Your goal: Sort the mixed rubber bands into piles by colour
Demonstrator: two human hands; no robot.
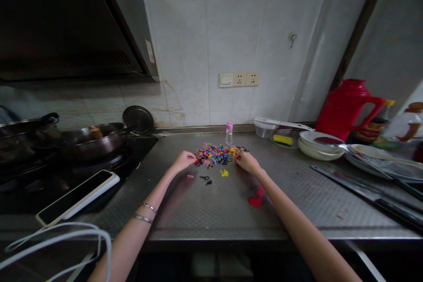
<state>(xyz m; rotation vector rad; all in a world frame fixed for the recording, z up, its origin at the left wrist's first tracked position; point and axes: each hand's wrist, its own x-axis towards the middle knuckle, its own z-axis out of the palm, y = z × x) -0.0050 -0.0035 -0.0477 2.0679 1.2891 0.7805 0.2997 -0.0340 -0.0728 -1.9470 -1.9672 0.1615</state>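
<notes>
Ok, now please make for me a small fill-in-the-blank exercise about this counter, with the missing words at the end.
1. The small bottle behind the colourful pile has a ____ cap.
2. The two bracelets are on the person's ____ arm.
3. The big flask with a handle, standing behind the plates, is ____ in colour.

Missing words, in order: pink; left; red.

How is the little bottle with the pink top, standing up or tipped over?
Standing up: the bottle has its pink top above its clear body.
</notes>
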